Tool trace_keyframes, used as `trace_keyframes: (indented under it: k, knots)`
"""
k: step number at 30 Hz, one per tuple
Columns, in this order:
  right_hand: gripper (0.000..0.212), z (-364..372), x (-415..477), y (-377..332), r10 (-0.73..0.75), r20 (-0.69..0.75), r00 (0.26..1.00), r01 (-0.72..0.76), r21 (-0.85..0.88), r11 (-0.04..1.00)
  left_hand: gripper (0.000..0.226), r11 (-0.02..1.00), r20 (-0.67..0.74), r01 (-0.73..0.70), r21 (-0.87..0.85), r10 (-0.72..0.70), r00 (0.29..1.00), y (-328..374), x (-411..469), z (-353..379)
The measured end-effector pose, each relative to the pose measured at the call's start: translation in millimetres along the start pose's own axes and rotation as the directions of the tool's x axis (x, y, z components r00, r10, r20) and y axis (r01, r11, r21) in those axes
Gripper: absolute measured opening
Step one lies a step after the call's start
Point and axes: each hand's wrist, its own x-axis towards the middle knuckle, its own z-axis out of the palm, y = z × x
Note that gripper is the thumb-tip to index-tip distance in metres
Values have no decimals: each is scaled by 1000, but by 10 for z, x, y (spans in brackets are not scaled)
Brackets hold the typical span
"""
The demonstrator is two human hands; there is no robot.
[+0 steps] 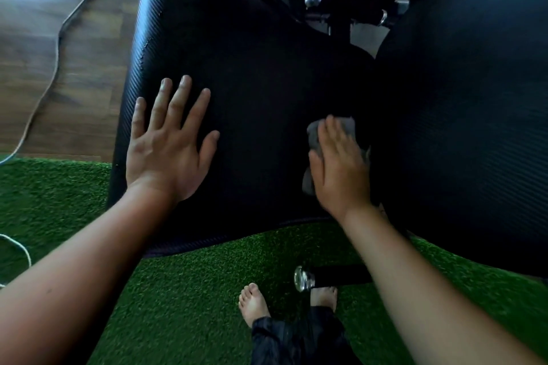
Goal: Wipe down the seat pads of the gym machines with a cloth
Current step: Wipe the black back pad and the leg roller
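My forearms [89, 261] reach in low over the green turf [192, 290]. My left hand [170, 142] lies flat on the black seat pad [261, 83], fingers spread and straight, holding nothing. My right hand [341, 169] presses flat on the grey cloth [315, 139], fingers straight and together, not curled round it. The cloth lies under my palm, showing past my fingertips and thumb side, near the pad's right edge beside a second black pad [459, 98].

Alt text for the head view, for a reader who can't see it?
The right hand presses a grey cloth on a black seat pad; the left hand rests flat on the same pad. Bare feet stand on green turf below.
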Motion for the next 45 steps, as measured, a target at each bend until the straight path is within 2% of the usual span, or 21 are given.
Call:
trace_keyframes:
  k: [3,5,8,12,15,19,21,24,28,31,33,35,37,40,43,45]
  knots:
    - [57,-90,808,33,122,-14,992,-122,-8,992,68,1000,-7,2,3,-2,1000,2,1,5]
    - [58,-94,905,-14,165,-7,986,-165,-8,986,68,1000,-4,1,-4,-1,1000,3,6,7]
    - [61,-34,251,-70,98,-47,994,-98,13,995,68,1000,-4,4,-8,-4,1000,-1,-4,4]
    - [58,54,-648,-153,-1,4,1000,1,-2,1000,68,1000,-3,1,-28,-1,1000,-2,6,3]
    - [58,29,-235,-101,-8,-3,1000,8,7,1000,68,1000,-5,0,-20,0,1000,-4,1,13]
    - [60,-71,914,-24,145,-15,989,-145,-15,989,68,1000,-6,1,-18,-1,1000,-7,0,11]
    - [61,-47,1005,-92,181,-8,983,-181,-22,983,68,1000,-1,1,-6,-1,1000,-4,5,10]
    - [61,36,356,-349,92,-54,994,-92,-7,996,68,1000,4,-2,-5,2,1000,-8,-7,8]
    - [59,124,-482,-662,-100,-10,995,100,6,995,68,1000,10,-2,-1,2,1000,-10,-1,10]
    - [58,115,-37,-592,-123,-16,992,124,35,992,68,1000,3,-1,10,1,1000,-9,-8,11]
    - [60,77,605,-551,-66,-56,996,69,42,997,68,1000,-2,-2,12,2,1000,-1,3,13]
    - [60,28,1136,-550,23,-32,999,-21,39,999,68,1000,-1,-4,14,4,1000,3,3,12]
    - [60,48,1257,-620,57,-25,998,-56,21,998,67,1000,-4,0,13,0,1000,0,4,10]
    - [60,113,576,-787,-26,-81,996,26,-10,1000,67,1000,-5,-2,8,2,1000,-1,0,6]
    - [58,156,-381,-989,-172,-22,985,172,16,985,67,1000,4,-1,8,1,1000,-2,4,10]
    - [58,144,-497,-1017,-209,-13,978,209,33,977,67,1000,1,-1,8,1,1000,0,2,14]
